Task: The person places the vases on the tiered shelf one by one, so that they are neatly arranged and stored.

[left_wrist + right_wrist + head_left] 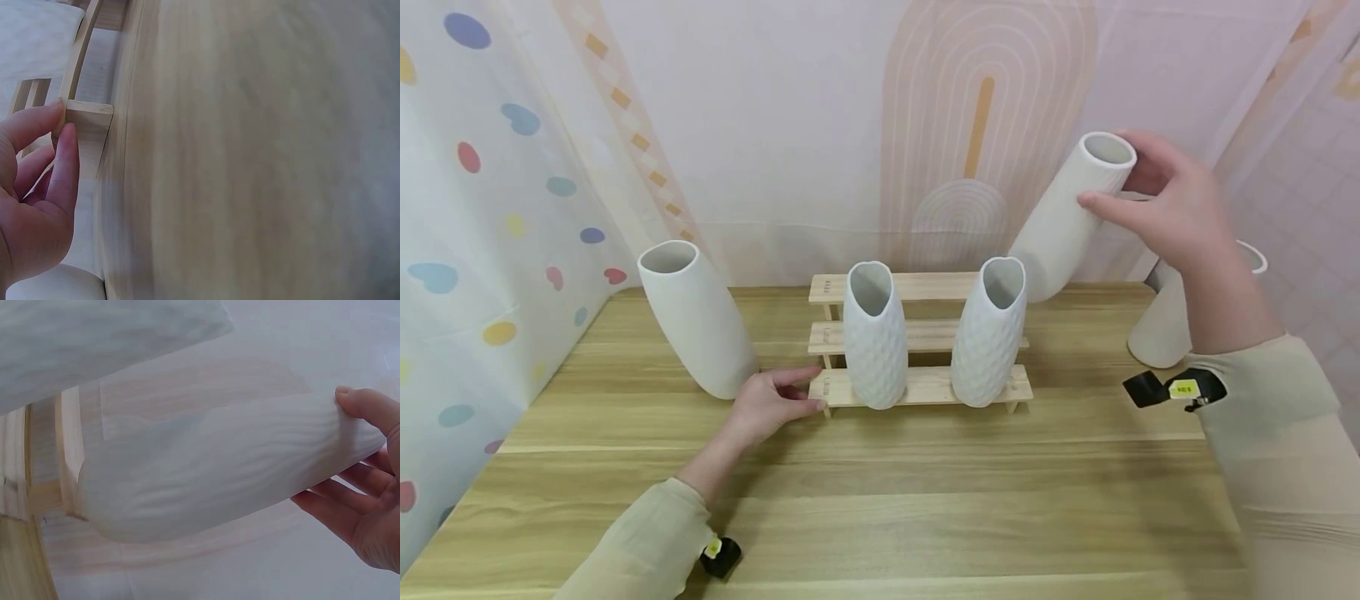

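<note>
My right hand (1172,196) grips a white vase (1067,225) near its rim, thumb on one side and fingers on the other. In the right wrist view the held vase (219,469) shows a wavy ribbed surface. It tilts, its base close to the right end of the rack's top tier. My left hand (771,404) pinches the left end of the wooden three-tier rack (925,383) at its lowest tier; the left wrist view shows thumb and fingers on the board's end (87,109). Two dimpled white vases, one left (875,350) and one right (988,342), stand on the lowest tier.
A smooth white vase (696,321) stands on the table left of the rack, beside the left hand. Another white vase (1161,321) stands at the right, partly hidden behind the right forearm. Behind the wooden table (925,500) hangs a patterned curtain (775,125).
</note>
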The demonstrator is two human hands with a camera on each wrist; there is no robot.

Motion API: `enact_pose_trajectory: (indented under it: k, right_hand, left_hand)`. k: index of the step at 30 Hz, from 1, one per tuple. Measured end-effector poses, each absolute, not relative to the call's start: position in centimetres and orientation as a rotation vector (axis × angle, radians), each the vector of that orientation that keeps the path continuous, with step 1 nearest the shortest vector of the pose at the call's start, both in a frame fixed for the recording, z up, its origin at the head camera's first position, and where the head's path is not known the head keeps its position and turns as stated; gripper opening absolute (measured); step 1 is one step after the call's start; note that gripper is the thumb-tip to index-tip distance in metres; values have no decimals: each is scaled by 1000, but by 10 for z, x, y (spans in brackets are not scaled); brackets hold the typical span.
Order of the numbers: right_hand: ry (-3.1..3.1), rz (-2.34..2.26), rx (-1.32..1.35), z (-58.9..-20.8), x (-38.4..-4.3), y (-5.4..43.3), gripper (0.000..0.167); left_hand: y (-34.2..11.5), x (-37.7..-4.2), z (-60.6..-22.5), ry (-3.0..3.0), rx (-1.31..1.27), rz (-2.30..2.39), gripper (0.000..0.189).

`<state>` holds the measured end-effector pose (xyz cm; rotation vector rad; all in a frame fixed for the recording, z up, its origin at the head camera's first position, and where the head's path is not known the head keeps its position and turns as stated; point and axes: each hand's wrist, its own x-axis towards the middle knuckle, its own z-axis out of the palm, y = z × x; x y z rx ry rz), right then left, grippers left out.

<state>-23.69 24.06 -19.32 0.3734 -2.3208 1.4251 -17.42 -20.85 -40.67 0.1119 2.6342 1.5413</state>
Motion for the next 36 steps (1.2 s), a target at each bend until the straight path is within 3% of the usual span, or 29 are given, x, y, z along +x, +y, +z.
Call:
enact_pose_trajectory:
  k: [14,36]
  right_hand:
    - [-2345,1515,565,-179,-249,180,56]
    - [-2604,1509,842,-200,-261,128,51]
  left_hand:
    - [-209,-176,-407,2643,133,1542,54]
    - [-210,-175,-407,2637,140,1551,55]
